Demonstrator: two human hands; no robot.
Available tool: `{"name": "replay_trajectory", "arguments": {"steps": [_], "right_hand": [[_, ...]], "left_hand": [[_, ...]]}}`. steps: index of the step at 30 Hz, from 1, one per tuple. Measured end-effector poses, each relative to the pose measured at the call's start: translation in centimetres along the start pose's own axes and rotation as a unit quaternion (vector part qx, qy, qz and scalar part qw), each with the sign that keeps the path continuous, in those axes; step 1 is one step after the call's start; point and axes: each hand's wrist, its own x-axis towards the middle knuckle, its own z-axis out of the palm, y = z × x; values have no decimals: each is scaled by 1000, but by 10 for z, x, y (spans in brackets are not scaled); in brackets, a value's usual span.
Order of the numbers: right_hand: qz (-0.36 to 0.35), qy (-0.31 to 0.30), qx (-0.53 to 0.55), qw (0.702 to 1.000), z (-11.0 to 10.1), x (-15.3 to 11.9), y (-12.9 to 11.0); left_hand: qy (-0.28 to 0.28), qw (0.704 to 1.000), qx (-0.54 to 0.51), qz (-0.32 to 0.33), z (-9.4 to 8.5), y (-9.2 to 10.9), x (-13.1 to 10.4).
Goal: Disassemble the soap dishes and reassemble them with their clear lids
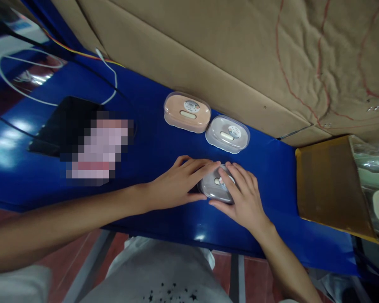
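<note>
A grey oval case (213,190) with a clear lid and a round label lies on the blue table, between my two hands. My left hand (183,181) holds its left side, fingers along the far edge and thumb at the near edge. My right hand (244,195) grips the right side, with a finger over the label and the thumb near the front edge. Beyond them, by the cardboard wall, sit a peach case (177,109) and a white case (216,134), both with clear lids and round labels.
A blurred-out pink item (97,145) and a black object (69,122) lie on the left of the table (151,151). White cable (22,90) loops behind them. An open cardboard box (328,185) with plastic-wrapped items stands at the right. Cardboard (208,50) lines the back.
</note>
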Motion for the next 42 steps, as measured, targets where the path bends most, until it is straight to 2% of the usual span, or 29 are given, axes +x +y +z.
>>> {"name": "replay_trajectory", "arguments": {"steps": [8,11,13,15,18,22,26,30,34,39,42], "right_hand": [[13,-21,18,1000,-4,1,1],[25,-68,67,995,-15,-7,16],[58,-87,79,991,-24,-16,33],[106,-66,56,991,-29,-25,53],[156,18,-18,987,-27,-34,79],[167,86,-60,980,-13,-31,98],[157,110,-59,980,-1,-22,101],[130,105,-55,984,5,-19,96],[124,111,-65,984,6,-19,87],[130,106,-70,983,7,-19,89],[135,111,-70,982,6,-20,98]], "left_hand": [[6,1000,25,17,2,-4,-1],[12,999,35,16,-2,-5,-2],[19,999,47,11,-7,-5,-2],[28,997,65,5,-12,-5,-2],[44,995,89,2,-20,-7,-1],[48,992,113,-8,-23,-10,0],[41,992,116,-19,-21,-14,1],[46,992,115,-20,-18,-18,3],[78,988,122,-58,-19,-22,6],[134,970,160,-125,-37,-23,19],[124,966,185,-134,-50,-28,35]]}}
